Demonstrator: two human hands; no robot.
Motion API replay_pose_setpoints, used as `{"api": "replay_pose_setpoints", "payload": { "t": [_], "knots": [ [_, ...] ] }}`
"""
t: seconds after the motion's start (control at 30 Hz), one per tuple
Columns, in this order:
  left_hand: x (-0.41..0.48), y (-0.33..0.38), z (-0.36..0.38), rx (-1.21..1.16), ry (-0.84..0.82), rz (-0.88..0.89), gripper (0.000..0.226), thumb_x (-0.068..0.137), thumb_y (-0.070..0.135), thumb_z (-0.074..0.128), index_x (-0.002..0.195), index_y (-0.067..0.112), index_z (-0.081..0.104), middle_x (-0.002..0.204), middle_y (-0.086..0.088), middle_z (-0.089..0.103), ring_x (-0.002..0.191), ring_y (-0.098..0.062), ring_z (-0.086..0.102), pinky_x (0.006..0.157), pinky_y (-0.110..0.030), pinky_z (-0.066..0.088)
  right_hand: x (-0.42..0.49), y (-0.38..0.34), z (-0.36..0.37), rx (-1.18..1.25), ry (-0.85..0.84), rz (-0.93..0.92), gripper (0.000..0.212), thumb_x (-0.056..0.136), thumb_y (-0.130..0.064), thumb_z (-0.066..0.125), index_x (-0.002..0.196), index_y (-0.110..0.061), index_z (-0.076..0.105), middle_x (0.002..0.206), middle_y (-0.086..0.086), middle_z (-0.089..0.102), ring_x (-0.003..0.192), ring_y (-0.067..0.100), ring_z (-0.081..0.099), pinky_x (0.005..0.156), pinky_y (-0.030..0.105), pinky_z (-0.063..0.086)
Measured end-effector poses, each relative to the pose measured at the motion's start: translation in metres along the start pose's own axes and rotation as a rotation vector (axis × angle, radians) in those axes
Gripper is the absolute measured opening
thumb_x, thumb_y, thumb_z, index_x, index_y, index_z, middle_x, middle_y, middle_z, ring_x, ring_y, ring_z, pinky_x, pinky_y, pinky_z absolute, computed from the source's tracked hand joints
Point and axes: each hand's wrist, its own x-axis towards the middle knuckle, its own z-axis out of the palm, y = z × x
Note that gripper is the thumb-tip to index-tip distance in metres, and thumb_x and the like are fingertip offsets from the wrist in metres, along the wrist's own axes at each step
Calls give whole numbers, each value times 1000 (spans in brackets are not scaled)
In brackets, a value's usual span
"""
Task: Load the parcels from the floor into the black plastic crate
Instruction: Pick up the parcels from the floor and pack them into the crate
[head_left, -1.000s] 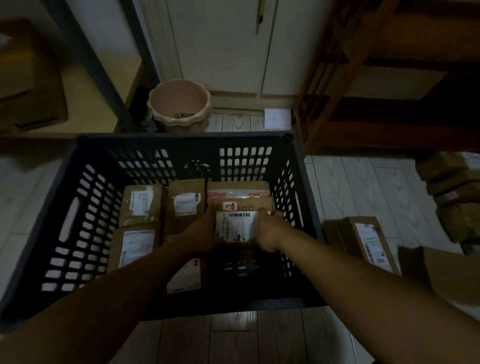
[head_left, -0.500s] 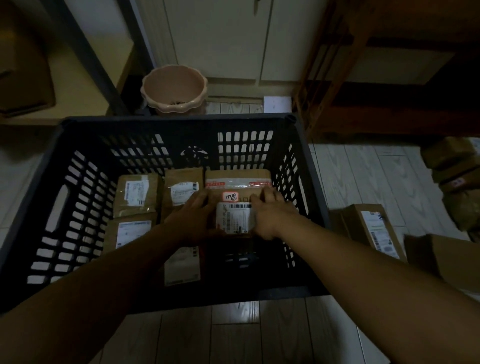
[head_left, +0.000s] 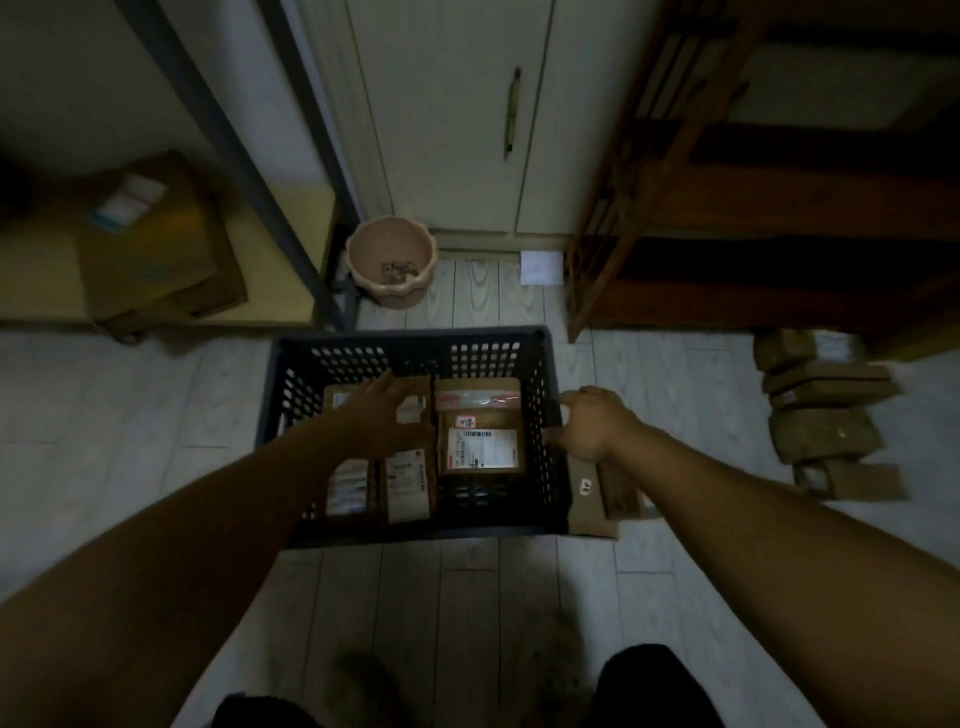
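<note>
My left hand (head_left: 387, 410) lay spread flat over parcels in the black crate (head_left: 410, 340); my right hand (head_left: 592, 423), fingers loosely curled and empty, hovered outside its right wall.

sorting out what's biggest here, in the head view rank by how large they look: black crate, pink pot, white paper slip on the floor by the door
1. Crate
2. Pot
3. Paper slip
The crate is nearer the camera, though the gaps look clear anyway.

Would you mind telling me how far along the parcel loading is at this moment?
Partly done. Several labelled parcels already lie flat in the black crate, including one with a barcode label. Neither hand grips anything: the left hand hovers over the crate's parcels, and the right hand reaches past its right wall. Remaining: the floor parcels beside the crate and a pile further right.
</note>
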Motion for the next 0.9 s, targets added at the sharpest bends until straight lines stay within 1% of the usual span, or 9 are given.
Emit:
{"api": "replay_pose_setpoints", "payload": {
  "t": [0.1,0.17,0.23,0.33,0.4,0.53,0.67,0.77,0.9],
  "knots": [
    [-68,29,-47,-55,-11,0,78,78,68,52,145,37,26,153,-4,24,142,-28,17,116,-48,19,-76,2,-73,25,7,50,74,90,-49,55,149,-16,28,153,13,28,139,31,28,113,41,30],
    [-121,61,-80,-33,-11,26,82,75,73,48,145,36,26,155,0,21,143,-28,15,117,-48,17,-128,2,-115,45,6,58,77,90,-51,54,151,-16,23,156,12,22,141,31,24,114,41,27],
    [-154,81,-98,-7,-29,19,82,81,68,46,149,29,20,155,4,17,145,-27,10,118,-44,12,-161,1,-139,55,-4,62,77,91,-51,52,152,-17,21,158,11,19,142,30,23,115,40,26],
    [-204,96,-126,-1,22,27,84,79,65,52,148,24,26,151,-3,28,139,-28,24,115,-47,23,-228,1,-171,71,58,76,76,91,-51,53,152,-16,21,157,10,20,141,30,26,114,38,28],
    [-236,97,-136,-23,90,5,78,82,58,55,147,24,26,147,-9,31,135,-31,29,111,-49,28,-264,-1,-178,93,127,81,72,92,-47,54,150,-15,25,156,11,24,140,30,29,113,39,30],
    [-295,89,-144,24,128,-18,82,86,59,50,151,24,12,158,-8,9,145,-30,11,117,-45,16,-328,-17,-167,163,199,75,69,93,-42,56,150,-16,26,157,10,21,140,31,29,113,41,30],
    [-340,84,-151,46,134,8,84,86,61,49,151,26,9,159,-8,3,146,-30,6,118,-46,14,-381,-37,-154,122,202,48,67,94,-40,54,150,-17,24,158,10,19,141,31,27,112,41,30],
    [-367,103,-156,75,181,52,84,86,60,49,151,26,9,159,-8,1,146,-30,2,119,-44,11,-415,-40,-156,119,253,20,63,94,-39,54,149,-19,29,155,9,25,139,30,31,110,40,32],
    [-389,155,-150,90,240,136,83,85,61,51,150,28,12,160,-3,4,146,-26,4,119,-45,9,-449,-13,-162,118,320,59,68,93,-42,55,150,-23,24,158,7,20,141,30,28,110,42,33]
  ]
}}
